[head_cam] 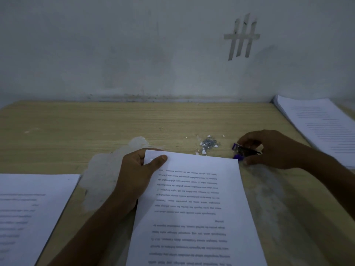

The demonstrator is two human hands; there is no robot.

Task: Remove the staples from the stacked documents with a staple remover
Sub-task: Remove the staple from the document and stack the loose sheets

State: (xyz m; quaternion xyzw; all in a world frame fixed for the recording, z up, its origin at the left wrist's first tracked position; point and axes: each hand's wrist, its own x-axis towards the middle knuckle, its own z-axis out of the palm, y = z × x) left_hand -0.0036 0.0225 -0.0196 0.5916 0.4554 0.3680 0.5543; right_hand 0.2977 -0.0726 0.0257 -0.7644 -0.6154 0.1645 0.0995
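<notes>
The document (192, 198) lies at the near centre of the bench (76, 121). Its text is upside down to the person, which puts the bound corner at the far left, within reach of both hands. The left hand (134, 173) grips that corner with the thumb (158, 159) on top and the fingers beneath; this pins the sheets together and presents the corner to the tool. A faint short mark just beside the thumb may be the staple, but this cannot be confirmed. The right hand (272, 148) is closed around the purple remover (243, 150), just beyond the far right corner of the document and low over the bench; whether the tool touches the bench cannot be told. Judgement: the tool is being readied for the held corner, so extraction on this document is not yet done. The pulled staples (208, 143) lie in a heap just past the far edge of the document, between the two hands, presumably to keep loose metal out of the paper. Count: one document in hand; two further stacks, the left stack (32, 208) at the near left and the right stack (317, 127) at the far right, well apart, probably to separate finished sets from pending ones, though which is which cannot be told; one remover; one staple heap, its pieces too small to count singly; several white paper scraps (208, 135) around it.
</notes>
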